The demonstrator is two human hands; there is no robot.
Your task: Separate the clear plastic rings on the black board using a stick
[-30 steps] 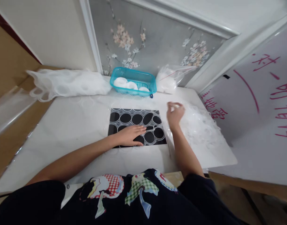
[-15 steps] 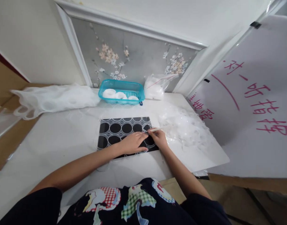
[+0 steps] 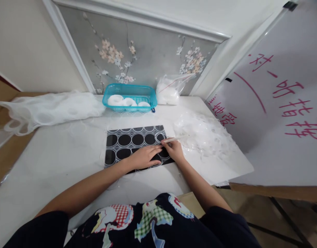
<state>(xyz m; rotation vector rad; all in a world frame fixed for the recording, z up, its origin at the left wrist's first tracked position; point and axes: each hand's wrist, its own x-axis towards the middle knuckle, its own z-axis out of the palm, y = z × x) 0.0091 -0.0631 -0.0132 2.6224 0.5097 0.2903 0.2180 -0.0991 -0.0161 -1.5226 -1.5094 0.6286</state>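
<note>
A black sheet with rows of ovals outlined in white lies on the white table. My left hand rests flat on its lower right part, fingers stretched toward the right. My right hand, at the sheet's right edge, pinches a thin white pen-like stick that slants up to the right. The stick's lower end is at an oval near the upper right corner, where a small white ring shows. My fingertips partly hide that spot.
A blue plastic basket with white rolls stands at the back, beside a clear bag of white material. Translucent white netting lies at the left, a pile of clear scraps at the right. A whiteboard borders the right side.
The view has shifted slightly. My right hand has moved a little on the sheet, and the white stick now points more clearly up to the right. My left hand stays flat.
</note>
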